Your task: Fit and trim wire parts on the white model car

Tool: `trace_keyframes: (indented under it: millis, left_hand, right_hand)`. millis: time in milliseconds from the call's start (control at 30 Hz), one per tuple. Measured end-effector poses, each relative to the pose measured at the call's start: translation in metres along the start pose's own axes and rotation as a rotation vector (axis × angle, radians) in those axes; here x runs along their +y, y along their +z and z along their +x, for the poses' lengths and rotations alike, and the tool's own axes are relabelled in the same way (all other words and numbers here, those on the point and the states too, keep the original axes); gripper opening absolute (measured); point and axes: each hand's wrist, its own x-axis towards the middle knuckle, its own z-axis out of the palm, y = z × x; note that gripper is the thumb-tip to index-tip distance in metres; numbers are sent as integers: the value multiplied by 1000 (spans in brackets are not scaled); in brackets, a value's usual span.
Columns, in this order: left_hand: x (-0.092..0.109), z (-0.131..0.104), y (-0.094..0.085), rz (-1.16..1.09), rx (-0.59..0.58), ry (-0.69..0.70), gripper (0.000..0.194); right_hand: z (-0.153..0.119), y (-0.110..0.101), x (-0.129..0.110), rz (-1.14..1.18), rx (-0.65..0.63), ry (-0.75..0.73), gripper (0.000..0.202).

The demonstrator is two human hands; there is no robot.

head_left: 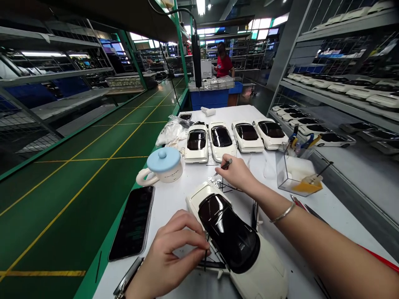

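A white model car [271,265] with a black glossy roof and windows lies at an angle in front of me, its side doors spread open. At the car's left side, my left hand [177,249] pinches a thin black strip between thumb and fingertips. Beyond the car's far end, my right hand [235,170] grips a dark slim tool [227,164], with its tip over some small shiny pieces [215,180]. Thin black strips [229,187] lie beneath that hand.
Several finished-looking white cars [196,145] stand in a row behind. A lidded mug [170,171] and a phone [132,222] are on the left, a clear tool box [285,172] on the right. A person in red [223,64] stands far back.
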Motion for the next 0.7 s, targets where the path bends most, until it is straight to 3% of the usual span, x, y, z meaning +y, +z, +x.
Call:
trace_keyframes:
  millis: [433,700]
  left_hand:
    - [2,3,1,9,18,2,20]
    - [4,2,0,7,27,-16,18]
  right_hand:
    - [11,10,0,-62,-15,-10,18]
    - [22,15,-13,-135,-59,-21,20]
